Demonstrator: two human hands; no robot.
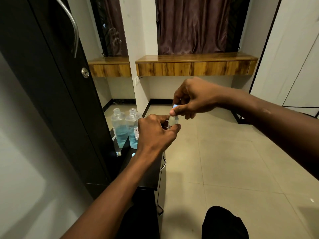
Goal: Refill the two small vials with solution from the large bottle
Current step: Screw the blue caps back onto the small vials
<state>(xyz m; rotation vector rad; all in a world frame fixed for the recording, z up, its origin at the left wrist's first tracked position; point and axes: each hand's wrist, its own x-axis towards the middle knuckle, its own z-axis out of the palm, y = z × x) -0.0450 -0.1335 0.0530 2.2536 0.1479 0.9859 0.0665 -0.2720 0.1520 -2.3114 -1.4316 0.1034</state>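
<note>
Head view: small vial (173,121) was gripped by the left hand (155,133) above the black table (151,175). Blue cap (174,107) at its top was pinched by the right hand (193,99). Uncapped large bottle (132,130), part-filled with blue solution, was stood on the table beside a mirror (117,94).

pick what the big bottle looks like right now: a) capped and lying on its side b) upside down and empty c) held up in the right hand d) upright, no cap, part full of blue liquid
D: the bottle stands upright on the cabinet top, its threaded neck bare, blue liquid in its lower part; the left hand holds the vial and the right hand pinches its cap.
</note>
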